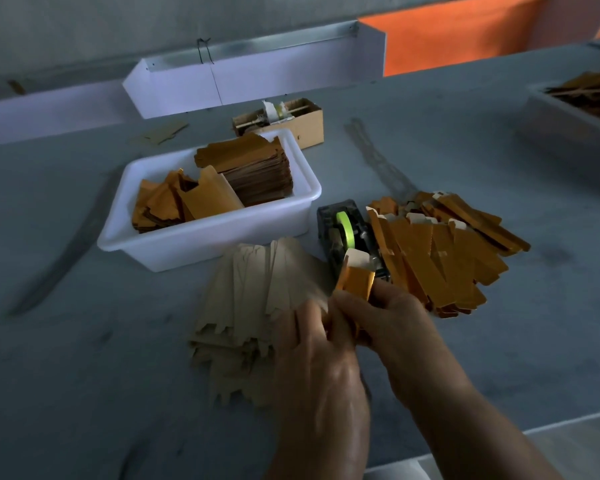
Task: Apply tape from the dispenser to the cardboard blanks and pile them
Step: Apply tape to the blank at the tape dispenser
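Observation:
Both hands hold one folded orange cardboard blank [355, 282] right in front of the black tape dispenser [347, 233], which carries a green tape roll [344, 226]. My left hand [317, 344] grips the blank's near end from the left. My right hand [395, 317] grips it from the right. The blank's far end touches the dispenser's front. A fanned pile of orange blanks [444, 251] lies to the right of the dispenser. A fanned pile of plain beige blanks [257, 289] lies to the left, partly under my left hand.
A white tub [205, 240] with several orange blanks stands behind the beige pile. A small cardboard box [291, 123] sits farther back. Another white tub [568, 126] is at the far right. A white trough [239, 74] runs along the back of the grey table.

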Available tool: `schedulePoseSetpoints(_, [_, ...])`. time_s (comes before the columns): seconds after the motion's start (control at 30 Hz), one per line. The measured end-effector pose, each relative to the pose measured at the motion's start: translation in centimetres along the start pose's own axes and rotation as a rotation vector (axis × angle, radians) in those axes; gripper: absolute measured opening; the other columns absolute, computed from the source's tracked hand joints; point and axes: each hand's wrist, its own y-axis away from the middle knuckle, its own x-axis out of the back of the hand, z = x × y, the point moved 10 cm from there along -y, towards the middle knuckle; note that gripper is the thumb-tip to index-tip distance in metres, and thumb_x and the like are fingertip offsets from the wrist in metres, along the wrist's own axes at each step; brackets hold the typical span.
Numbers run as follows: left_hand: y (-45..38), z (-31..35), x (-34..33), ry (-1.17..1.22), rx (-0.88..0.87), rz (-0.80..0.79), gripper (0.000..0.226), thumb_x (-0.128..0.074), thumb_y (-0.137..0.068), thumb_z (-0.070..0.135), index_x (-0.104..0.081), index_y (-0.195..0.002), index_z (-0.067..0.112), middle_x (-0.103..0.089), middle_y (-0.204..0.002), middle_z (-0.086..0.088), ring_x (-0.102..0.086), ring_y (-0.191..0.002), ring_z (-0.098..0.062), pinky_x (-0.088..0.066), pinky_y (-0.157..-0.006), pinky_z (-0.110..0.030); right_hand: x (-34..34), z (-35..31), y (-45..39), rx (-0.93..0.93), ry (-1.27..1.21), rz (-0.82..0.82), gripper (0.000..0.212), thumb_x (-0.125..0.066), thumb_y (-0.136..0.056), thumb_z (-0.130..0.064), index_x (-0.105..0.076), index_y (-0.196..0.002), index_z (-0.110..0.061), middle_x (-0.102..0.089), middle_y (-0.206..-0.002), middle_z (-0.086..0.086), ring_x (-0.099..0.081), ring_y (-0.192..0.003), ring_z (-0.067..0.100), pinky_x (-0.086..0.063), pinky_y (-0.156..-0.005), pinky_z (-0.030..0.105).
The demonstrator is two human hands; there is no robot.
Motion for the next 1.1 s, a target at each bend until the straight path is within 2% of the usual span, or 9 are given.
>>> schedulePoseSetpoints(0.07, [-0.3,-1.6,0.1,0.231,0.112,-0.013,0.034,-0.077,-0.072,0.014,-0.071,-0.105,0.02,-0.057,-0.095,0.0,-0.059,-0.085,-0.017,-0.045,-0.065,-0.019,0.2,0.0,0.0,-0.007,-0.019,0.017,0.018,-0.061,-0.087,-0.021,-0.064,-0.089,-0.003,-0.064,-0.086,0.023,-0.063,-0.086,0.035,-0.053,-0.081,0.041])
schedulePoseSetpoints(0.13, [-0.2,-4.5,-1.7,0.587,0.406,-0.129,0.022,-0.063,-0.089,0.025,-0.063,-0.109,0.034,-0.06,-0.106,0.007,-0.06,-0.094,-0.007,-0.052,-0.081,-0.025,0.1,-0.1,0.0,-0.007,-0.051,-0.002,0.016,-0.06,-0.087,-0.02,-0.064,-0.086,-0.005,-0.064,-0.08,0.019,-0.064,-0.082,0.032,-0.054,-0.077,0.037])
schedulePoseSetpoints(0.23, [0.7,-6.8,-4.2,0.997,0.745,-0.303,0.008,-0.068,-0.085,0.029,-0.062,-0.091,0.031,-0.071,-0.079,0.007,-0.065,-0.066,0.0,-0.053,-0.057,-0.018,-0.2,-0.5,-0.2,0.025,-0.035,-0.026,0.016,-0.059,-0.088,-0.022,-0.063,-0.083,-0.007,-0.061,-0.067,0.009,-0.063,-0.07,0.021,-0.053,-0.071,0.028])
schedulePoseSetpoints(0.3, [0.7,-7.2,-4.5,1.144,0.829,-0.328,0.012,-0.071,-0.082,0.023,-0.065,-0.092,0.022,-0.072,-0.071,0.004,-0.064,-0.055,-0.001,-0.045,-0.045,-0.013,-0.3,-0.9,-0.3,0.03,0.01,-0.026,0.017,-0.059,-0.088,-0.024,-0.065,-0.083,-0.009,-0.063,-0.07,0.01,-0.065,-0.071,0.019,-0.054,-0.071,0.027])
schedulePoseSetpoints(0.4, [0.0,-7.5,-4.1,1.265,0.839,-0.281,0.006,-0.068,-0.083,0.012,-0.067,-0.089,0.012,-0.07,-0.061,0.002,-0.061,-0.047,-0.005,-0.041,-0.038,-0.014,0.9,-2.7,-0.8,0.143,0.146,0.031,0.014,-0.055,-0.09,-0.028,-0.065,-0.087,-0.02,-0.069,-0.077,0.002,-0.068,-0.073,0.009,-0.055,-0.064,0.021])
schedulePoseSetpoints(0.53, [-0.9,-9.5,-3.6,1.254,0.824,-0.167,0.017,-0.069,-0.082,0.011,-0.072,-0.068,0.02,-0.066,-0.064,-0.004,-0.056,-0.061,-0.019,-0.043,-0.054,-0.029,5.8,-6.2,-1.3,0.352,0.546,0.361,0.011,-0.056,-0.092,-0.023,-0.066,-0.087,-0.024,-0.061,-0.072,-0.007,-0.056,-0.059,0.004,-0.038,-0.051,0.011])
schedulePoseSetpoints(0.73, [-0.9,-9.4,-3.8,1.259,0.829,-0.179,0.026,-0.068,-0.081,0.011,-0.07,-0.059,0.023,-0.059,-0.055,0.001,-0.047,-0.048,-0.01,-0.036,-0.041,-0.019,5.2,-4.0,-2.8,0.236,0.599,0.207,0.023,-0.053,-0.094,-0.02,-0.066,-0.08,-0.008,-0.062,-0.069,0.008,-0.056,-0.059,0.016,-0.038,-0.053,0.019])
schedulePoseSetpoints(0.9, [-1.5,-7.8,-3.5,1.285,0.781,-0.198,0.011,-0.063,-0.086,0.008,-0.066,-0.075,0.007,-0.06,-0.055,-0.002,-0.047,-0.039,-0.006,-0.035,-0.036,-0.015,4.3,-3.5,-3.4,0.18,0.707,0.182,0.018,-0.059,-0.086,-0.041,-0.068,-0.091,-0.026,-0.06,-0.11,0.007,-0.056,-0.102,0.028,-0.051,-0.086,0.043])
schedulePoseSetpoints(1.1, [-1.5,-7.1,-4.4,1.261,0.79,-0.22,0.008,-0.065,-0.086,0.012,-0.065,-0.086,0.004,-0.06,-0.054,0.004,-0.043,-0.036,0.001,-0.032,-0.037,-0.012,3.9,-3.6,-3.6,0.134,0.706,0.204,0.007,-0.064,-0.084,-0.038,-0.063,-0.08,-0.032,-0.059,-0.113,0.009,-0.055,-0.102,0.031,-0.047,-0.091,0.047])
